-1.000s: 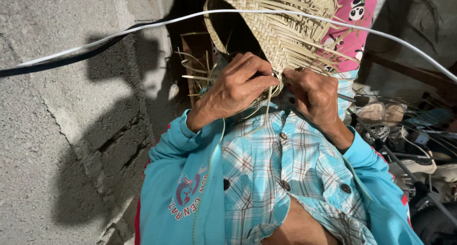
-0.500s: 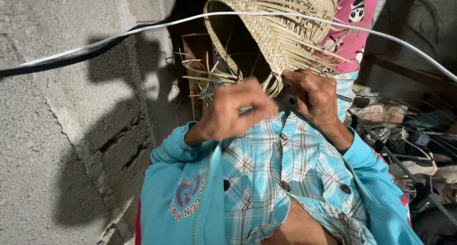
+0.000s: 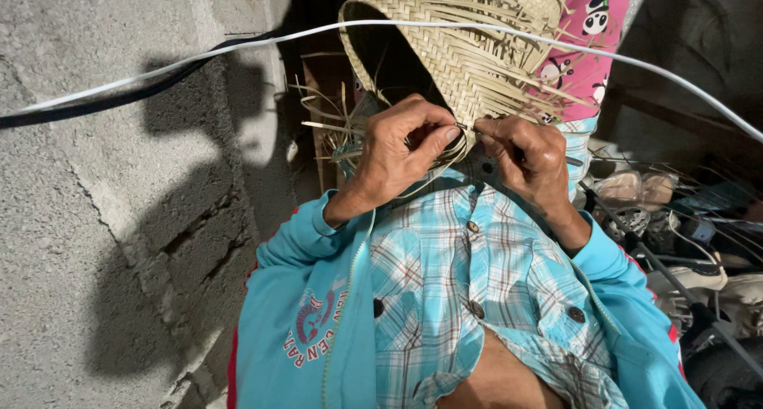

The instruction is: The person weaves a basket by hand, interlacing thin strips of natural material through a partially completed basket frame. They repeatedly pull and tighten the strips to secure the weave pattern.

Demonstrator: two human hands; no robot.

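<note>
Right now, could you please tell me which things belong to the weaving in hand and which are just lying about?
In hand: woven straw basket, loose straw strips, left hand, right hand.
Lying about: white cable, shoes, concrete block wall.

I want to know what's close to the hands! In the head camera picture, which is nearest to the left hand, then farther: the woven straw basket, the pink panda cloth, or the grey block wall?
1. Woven straw basket: touching the left hand, just above.
2. Pink panda cloth: upper right, behind the basket.
3. Grey block wall: far left.
</note>
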